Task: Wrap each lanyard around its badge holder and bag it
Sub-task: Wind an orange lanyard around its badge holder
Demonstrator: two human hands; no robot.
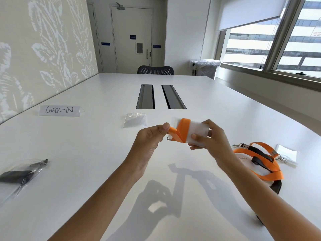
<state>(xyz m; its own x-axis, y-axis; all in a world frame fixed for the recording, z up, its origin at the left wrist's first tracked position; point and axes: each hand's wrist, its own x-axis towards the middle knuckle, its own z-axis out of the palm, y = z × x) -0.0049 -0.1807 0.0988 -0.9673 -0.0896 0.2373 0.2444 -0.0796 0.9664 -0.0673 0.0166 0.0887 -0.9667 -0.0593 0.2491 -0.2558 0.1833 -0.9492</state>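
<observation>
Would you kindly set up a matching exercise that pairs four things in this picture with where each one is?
Things:
1. CHECK-IN sign
2. clear bag
3. bagged black lanyard
4. badge holder with orange lanyard

Places:
A. off the table, gripped by the left hand and right hand
B. near left
C. far left
D. mid-table, just beyond the hands

Pairs: 1-C, 2-D, 3-B, 4-A
</observation>
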